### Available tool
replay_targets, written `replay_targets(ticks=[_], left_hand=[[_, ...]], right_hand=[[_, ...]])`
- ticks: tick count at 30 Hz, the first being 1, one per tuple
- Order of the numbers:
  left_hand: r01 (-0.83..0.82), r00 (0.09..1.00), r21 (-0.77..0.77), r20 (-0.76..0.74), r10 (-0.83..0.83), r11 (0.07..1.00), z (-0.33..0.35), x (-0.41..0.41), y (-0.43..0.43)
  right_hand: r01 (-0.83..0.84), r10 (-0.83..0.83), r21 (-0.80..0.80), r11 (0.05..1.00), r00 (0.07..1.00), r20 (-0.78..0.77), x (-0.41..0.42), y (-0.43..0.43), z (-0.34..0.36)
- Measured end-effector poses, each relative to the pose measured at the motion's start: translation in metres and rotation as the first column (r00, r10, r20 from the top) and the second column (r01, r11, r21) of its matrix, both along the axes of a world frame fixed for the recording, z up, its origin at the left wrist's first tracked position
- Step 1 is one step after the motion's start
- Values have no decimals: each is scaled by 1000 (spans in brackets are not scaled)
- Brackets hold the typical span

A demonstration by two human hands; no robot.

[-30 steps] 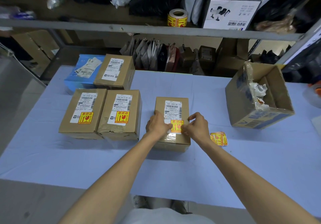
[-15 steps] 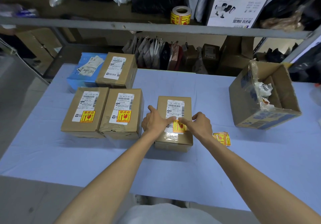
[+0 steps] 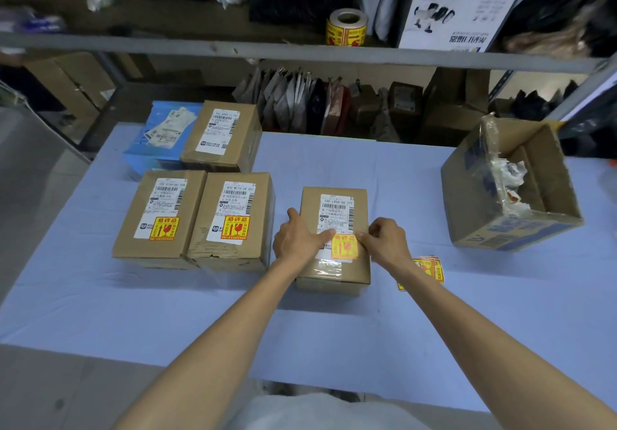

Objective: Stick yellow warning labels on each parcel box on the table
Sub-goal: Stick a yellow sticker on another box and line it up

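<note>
A brown parcel box [image 3: 334, 272] stands mid-table with a yellow warning label [image 3: 344, 246] on its top, below the white shipping label. My left hand [image 3: 298, 237] rests on the box's left side, its index finger pressing the label's top left corner. My right hand [image 3: 387, 241] pinches the label's right edge. Two labelled parcels [image 3: 160, 216] [image 3: 233, 219] lie side by side to the left. Behind them are an unlabelled brown parcel [image 3: 222, 135] and a blue parcel [image 3: 157, 142]. A small stack of spare yellow labels [image 3: 430, 267] lies by my right wrist.
An open cardboard box [image 3: 494, 226] with crumpled paper inside stands at the right of the blue table [image 3: 334, 329]. A roll of yellow labels [image 3: 347, 27] and a white product box [image 3: 457, 15] sit on the shelf above. Bags and cartons fill the space behind the table.
My left hand slid left off the label, leaving only a fingertip on its corner. My right hand shifted to the label's right edge. More of the label shows now.
</note>
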State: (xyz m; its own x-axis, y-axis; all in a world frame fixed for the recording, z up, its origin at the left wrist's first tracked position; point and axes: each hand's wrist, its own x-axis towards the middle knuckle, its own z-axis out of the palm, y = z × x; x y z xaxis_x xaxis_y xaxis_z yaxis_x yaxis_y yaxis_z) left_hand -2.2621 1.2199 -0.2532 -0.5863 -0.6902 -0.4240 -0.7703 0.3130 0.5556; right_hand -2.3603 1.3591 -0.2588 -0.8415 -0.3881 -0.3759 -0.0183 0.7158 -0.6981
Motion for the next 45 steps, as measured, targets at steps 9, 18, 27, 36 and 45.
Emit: replay_targets(ticks=[9,18,27,36,45], left_hand=[[44,999,-70,30,-42,997,-2,2,4],[6,996,-28,-85,-8,1000,1,15,9],[60,997,-13,-50,-61,998,5,12,8],[88,996,-28,-10,-89,996,9,13,11],[145,989,22,-4,-145,989,13,17,8]], right_hand=[[-49,45,-49,998,996,-77,12,3,-4],[-51,48,-40,998,996,-80,23,11,-5],[-99,97,-45,994,994,-55,17,14,-8],[-126,124,-26,992,988,-91,25,10,-4],[-165,167,28,986,983,-77,22,9,-2]])
